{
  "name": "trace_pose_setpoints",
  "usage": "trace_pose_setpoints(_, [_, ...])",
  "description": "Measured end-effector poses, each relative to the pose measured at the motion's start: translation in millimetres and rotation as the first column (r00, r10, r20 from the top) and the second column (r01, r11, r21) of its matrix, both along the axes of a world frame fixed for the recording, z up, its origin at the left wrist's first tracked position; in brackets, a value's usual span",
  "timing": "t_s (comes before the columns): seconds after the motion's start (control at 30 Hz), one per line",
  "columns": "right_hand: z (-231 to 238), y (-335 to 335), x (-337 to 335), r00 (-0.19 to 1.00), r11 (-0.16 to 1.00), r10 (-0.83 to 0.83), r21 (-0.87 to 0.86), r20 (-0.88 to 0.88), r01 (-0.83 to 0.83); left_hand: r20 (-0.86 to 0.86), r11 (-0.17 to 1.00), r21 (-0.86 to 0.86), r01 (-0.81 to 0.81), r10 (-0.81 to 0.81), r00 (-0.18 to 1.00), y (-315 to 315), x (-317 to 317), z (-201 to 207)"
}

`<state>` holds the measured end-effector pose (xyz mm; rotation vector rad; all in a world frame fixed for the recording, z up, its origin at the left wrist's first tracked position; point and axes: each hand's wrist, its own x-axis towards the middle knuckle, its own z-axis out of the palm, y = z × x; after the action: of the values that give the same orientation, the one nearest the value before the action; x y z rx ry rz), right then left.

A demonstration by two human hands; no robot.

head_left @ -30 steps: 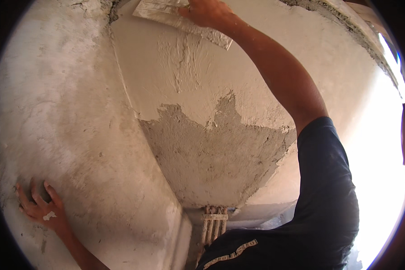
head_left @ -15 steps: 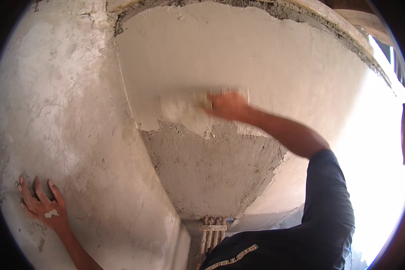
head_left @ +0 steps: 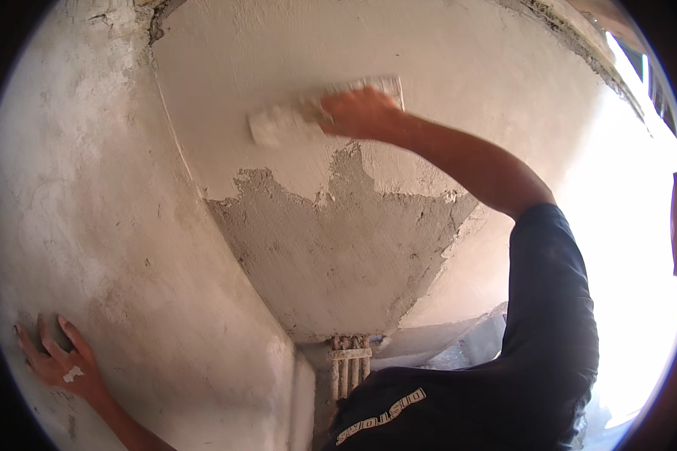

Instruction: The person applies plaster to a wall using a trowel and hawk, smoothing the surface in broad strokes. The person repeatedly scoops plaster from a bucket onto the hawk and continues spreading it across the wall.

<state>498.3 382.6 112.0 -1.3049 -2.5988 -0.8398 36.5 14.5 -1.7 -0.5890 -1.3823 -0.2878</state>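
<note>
My right hand grips a flat rectangular plastering trowel, whose blade lies against the wall surface. Its handle is mostly covered by my fingers. Around the trowel spreads smooth, pale wet plaster. Below it lies a darker, rougher patch with a ragged upper border. At the lower left, my left hand rests on the side wall with fingers spread, holding nothing. A pale smear of plaster marks its back.
A crumbly edge runs along the top right. Beneath the dark patch stand several upright pipes or rods joined by a crosspiece. Bright light floods the right side. A corner line divides the side wall from the plastered surface.
My right hand and the trowel have moved up across the plaster. A dark notch now shows in the pale layer below the trowel. My left hand stays on the side wall.
</note>
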Motion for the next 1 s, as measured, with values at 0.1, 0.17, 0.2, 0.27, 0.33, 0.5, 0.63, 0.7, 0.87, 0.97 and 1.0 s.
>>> trace_pose_setpoints(0.1, [-27,-15,31,0.99,0.99,0.142,0.019,-0.006,-0.142,0.019,0.998,0.03,-0.06,0.06,0.998,2,3,2])
trace_pose_setpoints(0.17, [-3,-20,47,0.907,0.998,-0.018,0.043,-0.421,0.04,0.035,0.997,0.04,-0.073,0.072,0.997,13,13,0])
trace_pose_setpoints(0.2, [5,-25,50,0.79,0.993,-0.088,0.009,-0.607,0.118,0.022,0.998,0.033,-0.056,0.055,0.998,11,15,2])
trace_pose_setpoints(0.27, [31,-15,62,0.584,0.986,0.096,0.156,-0.806,0.054,-0.003,0.999,0.03,-0.026,0.026,1.0,13,19,2])
trace_pose_setpoints(0.33, [50,7,62,0.554,0.947,0.198,0.304,-0.809,0.105,-0.029,0.999,0.041,-0.003,0.005,1.0,17,20,0])
trace_pose_setpoints(0.5, [71,26,-24,0.529,0.981,0.131,0.187,-0.838,0.054,-0.037,1.0,0.008,0.008,-0.007,0.999,13,13,0])
trace_pose_setpoints(0.63, [54,12,-114,0.755,0.995,0.093,0.043,-0.649,-0.085,-0.122,0.997,-0.028,0.067,-0.07,0.99,0,-2,9])
trace_pose_setpoints(0.7, [12,10,-139,0.899,0.971,0.033,-0.201,-0.437,-0.133,-0.159,0.994,-0.025,0.11,-0.112,0.981,-1,-5,10])
trace_pose_setpoints(0.87, [-135,26,-107,0.99,0.947,0.127,-0.291,-0.06,-0.139,-0.103,0.996,-0.013,0.092,-0.093,0.99,9,-4,3])
trace_pose_setpoints(0.97, [-148,10,-41,0.984,0.932,0.106,-0.36,0.144,-0.047,-0.012,0.997,0.024,0.069,-0.069,0.998,28,19,1])
trace_pose_setpoints(1.0, [-134,0,-24,0.997,0.918,0.054,-0.396,0.049,-0.03,-0.037,0.996,0.026,0.08,-0.079,0.996,26,21,2])
